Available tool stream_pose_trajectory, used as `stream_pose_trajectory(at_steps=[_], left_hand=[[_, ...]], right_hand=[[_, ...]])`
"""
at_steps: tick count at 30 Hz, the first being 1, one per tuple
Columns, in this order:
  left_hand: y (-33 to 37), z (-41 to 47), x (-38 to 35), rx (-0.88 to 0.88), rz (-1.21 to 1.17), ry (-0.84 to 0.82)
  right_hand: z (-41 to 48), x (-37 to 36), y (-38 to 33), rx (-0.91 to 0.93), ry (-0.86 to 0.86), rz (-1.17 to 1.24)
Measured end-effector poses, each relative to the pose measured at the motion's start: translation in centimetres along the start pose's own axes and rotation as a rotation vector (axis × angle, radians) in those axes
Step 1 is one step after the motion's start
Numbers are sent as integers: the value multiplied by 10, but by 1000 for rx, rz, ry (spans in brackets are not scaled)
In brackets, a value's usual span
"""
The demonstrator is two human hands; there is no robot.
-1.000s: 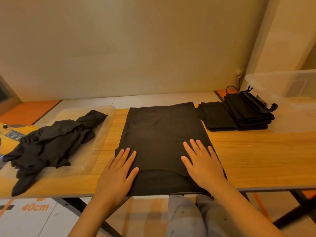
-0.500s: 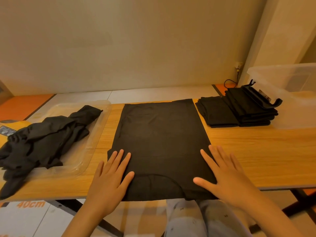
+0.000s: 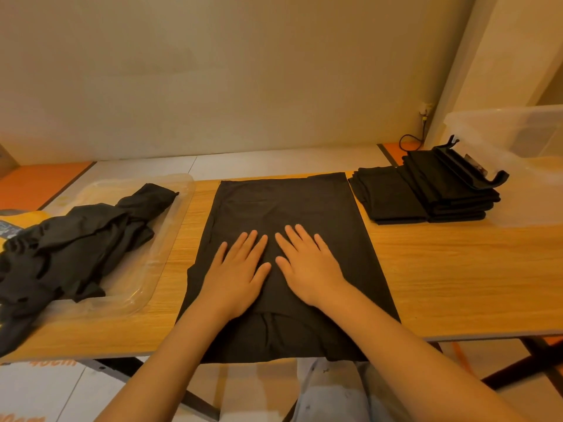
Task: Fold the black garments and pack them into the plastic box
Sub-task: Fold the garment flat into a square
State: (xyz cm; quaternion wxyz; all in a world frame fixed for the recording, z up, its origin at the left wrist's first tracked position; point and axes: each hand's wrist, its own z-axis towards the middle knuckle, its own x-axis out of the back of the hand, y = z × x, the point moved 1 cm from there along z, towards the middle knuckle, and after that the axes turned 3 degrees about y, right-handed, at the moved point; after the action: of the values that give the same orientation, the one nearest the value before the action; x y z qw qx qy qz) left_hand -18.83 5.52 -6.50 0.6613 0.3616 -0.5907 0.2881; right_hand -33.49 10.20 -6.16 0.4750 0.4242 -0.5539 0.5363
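Note:
A black garment point(image 3: 283, 205) lies flat as a long rectangle on the wooden table point(image 3: 451, 269), its near end hanging over the front edge. My left hand point(image 3: 240, 272) and my right hand point(image 3: 307, 263) rest flat on its middle, side by side, fingers spread, holding nothing. A stack of folded black garments point(image 3: 423, 193) sits at the right, against the clear plastic box point(image 3: 518, 132). A heap of unfolded black garments point(image 3: 76, 239) lies at the left on a clear plastic lid point(image 3: 170, 236).
A black hanger-like clip point(image 3: 475, 169) lies on top of the folded stack. A cable point(image 3: 411, 141) runs to a wall socket behind the table. My legs in grey trousers point(image 3: 335, 397) show under the table's front edge.
Both hands have moved from the garment's near outer corners inward and forward to its middle, and now lie close together.

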Motion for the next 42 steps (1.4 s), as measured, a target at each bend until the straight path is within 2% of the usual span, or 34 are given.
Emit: stream_pose_trajectory(at_steps=[4,11,13,16,18,20,24,29,33,36,38,42], left_hand=[[-32,-19,-5,8,-18,12],[-56,-39,5,124,-90,-20],[-48,-20,15,127,-100,26],[-26,32,27,-4,-118,84],[-17,72,25,-88,-57,54],[-20,102,15,-92,19,1],[-57,111,-2,12,11,-38],[-73,101,-3,17,15,-65],[-67,129,4,25,-37,-8],[-64,160,1,34,-24,-34],[-70,175,-5,62,4,-51],[-89,188,-10,94,7,11]], right_hand=[[-8,-2,28,-60,-11,-23],[-25,11,83,-296,-67,-106],[-11,16,74,-254,-2,-113],[31,21,45,-83,63,-62],[59,17,29,4,49,-61],[82,8,25,27,-17,-70],[98,0,59,-66,-70,-36],[91,9,109,-283,-60,-54],[113,16,103,-221,0,-64],[142,14,96,-165,-49,-56],[159,10,100,-200,-86,-56],[176,6,114,-349,-44,-85]])
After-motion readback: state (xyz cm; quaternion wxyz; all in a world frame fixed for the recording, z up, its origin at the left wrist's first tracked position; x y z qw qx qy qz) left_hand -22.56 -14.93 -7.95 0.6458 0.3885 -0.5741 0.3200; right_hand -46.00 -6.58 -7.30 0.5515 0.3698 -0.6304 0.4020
